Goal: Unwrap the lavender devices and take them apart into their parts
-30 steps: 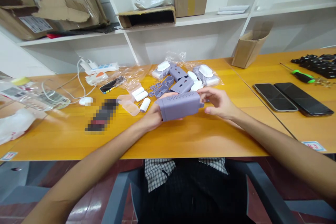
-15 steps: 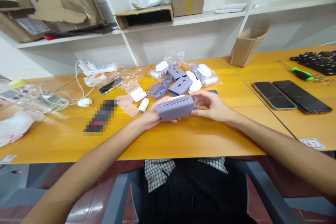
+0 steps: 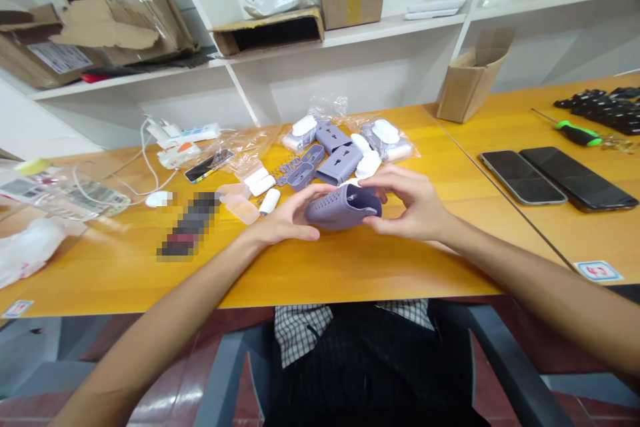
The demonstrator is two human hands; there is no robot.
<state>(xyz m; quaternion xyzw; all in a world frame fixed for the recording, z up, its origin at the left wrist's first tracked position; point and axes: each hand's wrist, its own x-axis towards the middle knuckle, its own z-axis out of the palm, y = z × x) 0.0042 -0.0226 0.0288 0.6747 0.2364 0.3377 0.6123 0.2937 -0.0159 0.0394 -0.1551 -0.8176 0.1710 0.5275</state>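
A purple perforated plastic case (image 3: 340,207) is held between both hands just above the yellow table (image 3: 350,260). My left hand (image 3: 285,217) wraps its left end from below and behind. My right hand (image 3: 413,203) grips the right, open end, fingers curled over it. Behind them lie more purple case parts (image 3: 340,160), white oval pieces (image 3: 370,161), small white cylinders (image 3: 270,200) and a metal spring (image 3: 286,164).
Clear plastic bags (image 3: 250,143), a power strip with cables (image 3: 187,133), a phone (image 3: 207,165) and a blurred dark object (image 3: 187,227) lie left. Two phones (image 3: 555,177), a green screwdriver (image 3: 575,133) and black parts (image 3: 605,113) are right. Cardboard boxes (image 3: 470,80) stand by white shelves.
The purple case has been turned so its open end faces my right hand. Both hands shifted slightly lower and my right hand's fingers closed over the end.
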